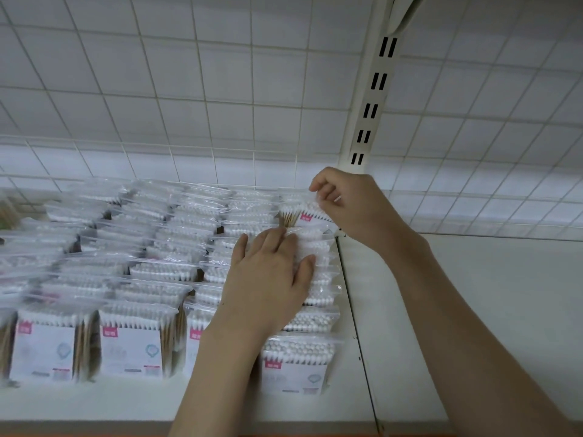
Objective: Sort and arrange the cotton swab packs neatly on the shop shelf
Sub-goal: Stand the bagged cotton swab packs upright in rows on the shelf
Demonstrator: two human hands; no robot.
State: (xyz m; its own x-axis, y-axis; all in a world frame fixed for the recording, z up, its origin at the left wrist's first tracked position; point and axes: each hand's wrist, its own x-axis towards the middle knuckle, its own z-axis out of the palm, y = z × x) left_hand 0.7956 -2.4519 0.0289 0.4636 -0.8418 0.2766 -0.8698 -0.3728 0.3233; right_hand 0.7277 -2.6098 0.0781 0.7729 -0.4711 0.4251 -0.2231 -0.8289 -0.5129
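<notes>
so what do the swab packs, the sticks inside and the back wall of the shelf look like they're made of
Clear glossy cotton swab packs: thin plastic film, judging by the crinkles and glare. Tan swab sticks: probably wood or bamboo, by their colour. White wire-grid back panel: seemingly painted or coated metal, with thin crossing rods. Cream slotted upright post: likely painted metal.

A white wire-grid back panel (220, 89) rises behind the pale, smooth metal shelf (473, 294), split by a cream upright post (372, 99) with paired black slots, all under soft, even, slightly cool light.
</notes>
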